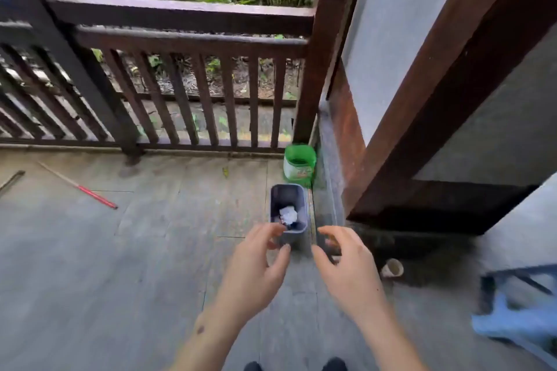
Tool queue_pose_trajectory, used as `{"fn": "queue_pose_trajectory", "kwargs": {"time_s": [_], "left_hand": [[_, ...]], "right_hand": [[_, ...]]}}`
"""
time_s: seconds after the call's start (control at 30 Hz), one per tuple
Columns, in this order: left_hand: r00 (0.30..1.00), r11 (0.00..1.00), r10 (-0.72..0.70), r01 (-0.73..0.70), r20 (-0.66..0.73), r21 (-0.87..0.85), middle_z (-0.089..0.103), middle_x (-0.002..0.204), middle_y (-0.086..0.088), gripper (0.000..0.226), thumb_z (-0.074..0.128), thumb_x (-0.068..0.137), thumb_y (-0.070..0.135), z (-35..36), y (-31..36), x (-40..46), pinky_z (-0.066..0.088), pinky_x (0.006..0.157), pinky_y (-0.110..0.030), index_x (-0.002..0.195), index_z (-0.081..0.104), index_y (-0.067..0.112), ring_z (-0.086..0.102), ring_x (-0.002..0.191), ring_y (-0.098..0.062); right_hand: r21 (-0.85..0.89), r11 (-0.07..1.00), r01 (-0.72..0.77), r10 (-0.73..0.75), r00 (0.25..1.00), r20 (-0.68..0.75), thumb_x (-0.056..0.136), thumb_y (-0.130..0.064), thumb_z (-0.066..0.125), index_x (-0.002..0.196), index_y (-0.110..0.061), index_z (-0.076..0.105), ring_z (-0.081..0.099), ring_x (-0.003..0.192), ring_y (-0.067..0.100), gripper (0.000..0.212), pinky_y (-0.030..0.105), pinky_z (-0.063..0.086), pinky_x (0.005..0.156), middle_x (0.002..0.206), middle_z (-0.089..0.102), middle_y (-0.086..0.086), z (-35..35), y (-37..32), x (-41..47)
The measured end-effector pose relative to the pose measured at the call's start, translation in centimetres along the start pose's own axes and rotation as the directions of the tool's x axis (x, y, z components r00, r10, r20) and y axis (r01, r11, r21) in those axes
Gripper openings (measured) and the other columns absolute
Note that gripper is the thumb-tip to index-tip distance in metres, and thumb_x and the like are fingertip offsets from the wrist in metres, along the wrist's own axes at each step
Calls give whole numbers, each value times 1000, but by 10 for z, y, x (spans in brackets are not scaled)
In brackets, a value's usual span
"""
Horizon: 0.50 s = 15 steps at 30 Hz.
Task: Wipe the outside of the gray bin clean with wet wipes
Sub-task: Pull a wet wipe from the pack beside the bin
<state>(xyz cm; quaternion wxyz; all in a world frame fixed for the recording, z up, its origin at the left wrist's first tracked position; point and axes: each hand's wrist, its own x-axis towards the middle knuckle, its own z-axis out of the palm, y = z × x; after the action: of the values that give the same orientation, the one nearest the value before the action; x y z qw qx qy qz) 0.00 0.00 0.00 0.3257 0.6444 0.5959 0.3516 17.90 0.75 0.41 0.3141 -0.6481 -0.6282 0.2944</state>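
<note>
Both hands out front, the left hand and right hand each with grip spread, holding nothing. Gray bin stands upright on the floor by its right edge, crumpled white paper inside, green tub just behind.

text: none legible | green container: printed label seen, blurred beyond reading, well beyond the fingertips | gray bin: no marking made out
</note>
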Motion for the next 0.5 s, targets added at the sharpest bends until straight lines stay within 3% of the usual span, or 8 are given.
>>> {"fn": "queue_pose_trajectory", "kwargs": {"time_s": [0.27,0.37,0.5], "left_hand": [[993,998,-62,62,101,3,61,103,20,27,54,90,42,18,-15,32,53,80,-29,113,63,30,63,92,-3],[988,997,-70,67,135,25,61,106,19,21,59,94,35,27,-20,53,53,81,-30,114,62,30,63,93,-3],[980,993,-105,93,168,77,60,107,20,19,61,96,29,39,-30,91,52,83,-29,115,61,32,62,96,-1]], "right_hand": [[39,991,-125,124,992,36,92,-22,68,117,-23,67,63,108,3,25,33,54,95,114,62,-13,7,30,24],[54,988,-143,140,989,55,93,-21,68,117,-25,66,62,106,-1,24,30,54,93,112,59,-17,11,43,48],[62,983,-175,168,980,103,93,-30,65,113,-39,60,58,106,-11,22,16,51,88,112,58,-23,17,60,90]]}}
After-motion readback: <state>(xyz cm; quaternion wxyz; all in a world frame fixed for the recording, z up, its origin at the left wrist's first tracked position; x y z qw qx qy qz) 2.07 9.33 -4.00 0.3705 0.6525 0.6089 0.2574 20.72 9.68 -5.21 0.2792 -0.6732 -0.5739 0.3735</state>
